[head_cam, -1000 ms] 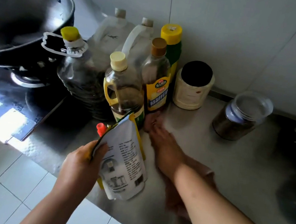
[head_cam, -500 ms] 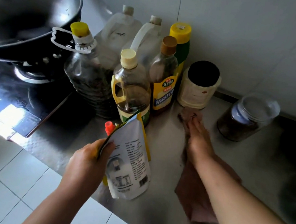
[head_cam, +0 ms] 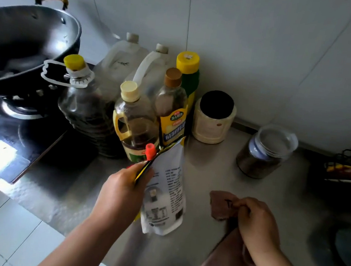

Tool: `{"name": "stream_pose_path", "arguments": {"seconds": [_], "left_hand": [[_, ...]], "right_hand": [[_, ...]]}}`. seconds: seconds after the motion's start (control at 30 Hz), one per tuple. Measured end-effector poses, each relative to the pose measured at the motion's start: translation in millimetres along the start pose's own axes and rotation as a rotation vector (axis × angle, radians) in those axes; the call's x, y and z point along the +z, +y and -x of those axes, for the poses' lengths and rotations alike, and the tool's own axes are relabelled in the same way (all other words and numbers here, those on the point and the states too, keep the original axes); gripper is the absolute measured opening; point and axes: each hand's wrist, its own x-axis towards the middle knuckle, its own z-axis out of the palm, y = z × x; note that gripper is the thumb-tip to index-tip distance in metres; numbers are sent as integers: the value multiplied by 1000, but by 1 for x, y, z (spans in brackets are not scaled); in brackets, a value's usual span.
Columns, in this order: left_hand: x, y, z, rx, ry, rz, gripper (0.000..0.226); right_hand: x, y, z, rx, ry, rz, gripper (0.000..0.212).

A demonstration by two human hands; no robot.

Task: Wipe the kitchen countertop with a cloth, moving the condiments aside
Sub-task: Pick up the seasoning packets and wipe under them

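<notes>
Brown cloth (head_cam: 225, 208) bunched in right hand (head_cam: 256, 224) fingers; left hand (head_cam: 122, 190) fingers grip pouch (head_cam: 166, 194).

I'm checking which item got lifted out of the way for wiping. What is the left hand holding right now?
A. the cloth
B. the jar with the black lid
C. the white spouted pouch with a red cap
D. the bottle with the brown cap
C: the left hand grips the white spouted pouch near its red cap, while the right hand holds the cloth on the countertop.
</notes>
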Motion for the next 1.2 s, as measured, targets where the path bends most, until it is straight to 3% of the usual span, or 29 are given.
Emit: {"name": "stream_pose_path", "arguments": {"seconds": [0.1, 0.2, 0.3, 0.37, 0.43, 0.5, 0.67, 0.73, 0.83, 0.93, 1.0, 1.07, 1.13, 1.17, 1.2], "left_hand": [[16, 25, -16, 23, 41, 73, 22], [37, 45, -33, 37, 75, 159, 20], [63, 62, -44, 98, 63, 146, 23], [76, 69, -49, 109, 64, 126, 25], [82, 69, -55, 65, 46, 194, 27], [80, 63, -61, 10, -18, 300, 39], [63, 39, -69, -50, -315, 464, 100], [53, 32, -67, -105, -418, 472, 106], [47, 18, -69, -131, -419, 414, 93], [56, 11, -69, -59, -294, 263, 101], [65, 14, -69, -92, -169, 178, 89], [72, 19, -70, -137, -106, 140, 63], [75, 25, -69, -174, -102, 133, 43], [76, 25, -69, -183, -93, 136, 40], [75, 26, -69, -170, -81, 145, 37]], "right_hand": [[-10, -10, -9, 62, 19, 160, 17], [-14, -36, -2, -109, 16, -62, 27], [5, -56, -11, -147, -228, -273, 57], [29, -56, -30, -109, -318, -320, 87], [42, -55, -46, -87, -373, -424, 99], [44, -57, -54, -93, -351, -496, 96], [59, -61, -66, -64, -333, -451, 98], [63, -66, -65, -46, -345, -459, 97], [66, -64, -66, -155, -310, -356, 88], [66, -66, -63, -270, -234, -213, 63], [71, -73, -64, -146, -246, -504, 43], [72, -74, -66, -99, -271, -630, 45], [66, -74, -74, -193, -252, -381, 50], [61, -72, -77, -284, -243, -198, 67], [59, -72, -78, -250, -264, -162, 85]]}}
